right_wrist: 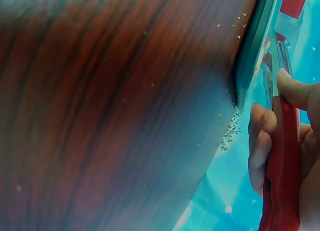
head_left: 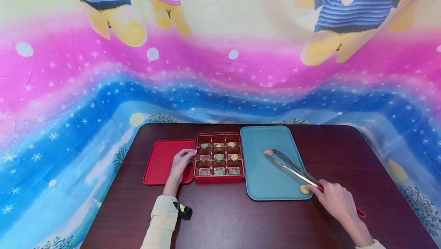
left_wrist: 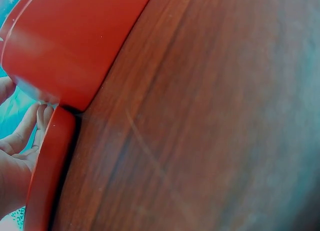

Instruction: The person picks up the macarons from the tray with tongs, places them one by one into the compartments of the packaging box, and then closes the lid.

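Observation:
My right hand [head_left: 337, 201] grips a pair of tongs [head_left: 293, 169] by its red handles [right_wrist: 284, 166]. The metal tips reach over the blue-green tray [head_left: 272, 185], on either side of a small pink round piece [head_left: 268, 152]; whether they squeeze it I cannot tell. Beside the hand, a yellow round piece [head_left: 304, 189] lies at the tray's near right corner. With fingers extended, my left hand [head_left: 180, 162] touches the left side of a red box [head_left: 220, 180]. That box has a divided insert, and small green and yellow pieces [head_left: 219, 157] sit in several compartments.
The red lid [head_left: 160, 164] lies left of the box, partly under the left hand. Box and tray stand side by side on the dark wooden table [head_left: 220, 222]. A printed cloth [head_left: 220, 69] hangs behind the table's far edge.

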Demonstrator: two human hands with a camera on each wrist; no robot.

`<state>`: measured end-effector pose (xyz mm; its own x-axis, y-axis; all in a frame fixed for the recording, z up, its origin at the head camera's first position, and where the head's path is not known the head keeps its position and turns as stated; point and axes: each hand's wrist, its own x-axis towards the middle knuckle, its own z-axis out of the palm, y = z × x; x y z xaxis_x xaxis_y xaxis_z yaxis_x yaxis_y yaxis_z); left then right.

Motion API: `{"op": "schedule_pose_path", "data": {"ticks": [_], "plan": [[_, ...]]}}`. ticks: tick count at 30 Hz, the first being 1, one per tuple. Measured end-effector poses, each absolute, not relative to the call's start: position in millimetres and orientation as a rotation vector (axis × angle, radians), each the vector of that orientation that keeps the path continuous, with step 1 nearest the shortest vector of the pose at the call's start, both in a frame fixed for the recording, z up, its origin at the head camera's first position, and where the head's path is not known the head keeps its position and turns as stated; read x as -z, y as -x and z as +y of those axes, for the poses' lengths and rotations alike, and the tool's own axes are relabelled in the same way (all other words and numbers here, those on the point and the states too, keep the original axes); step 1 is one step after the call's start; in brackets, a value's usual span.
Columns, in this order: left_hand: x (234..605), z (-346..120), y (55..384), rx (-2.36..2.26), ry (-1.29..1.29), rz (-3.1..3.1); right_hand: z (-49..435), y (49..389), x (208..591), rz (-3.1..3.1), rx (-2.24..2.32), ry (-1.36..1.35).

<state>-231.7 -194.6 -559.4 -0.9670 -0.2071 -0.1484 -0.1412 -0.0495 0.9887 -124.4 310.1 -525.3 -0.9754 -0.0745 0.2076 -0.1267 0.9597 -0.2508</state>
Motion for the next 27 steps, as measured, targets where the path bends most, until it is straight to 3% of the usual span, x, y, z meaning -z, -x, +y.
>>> {"op": "schedule_pose_path", "data": {"ticks": [27], "plan": [[558.2,-194.8,232.6,2.214,-0.425,-2.153,307.8,126.4,531.4,-2.810,-0.384,-0.206]]}}
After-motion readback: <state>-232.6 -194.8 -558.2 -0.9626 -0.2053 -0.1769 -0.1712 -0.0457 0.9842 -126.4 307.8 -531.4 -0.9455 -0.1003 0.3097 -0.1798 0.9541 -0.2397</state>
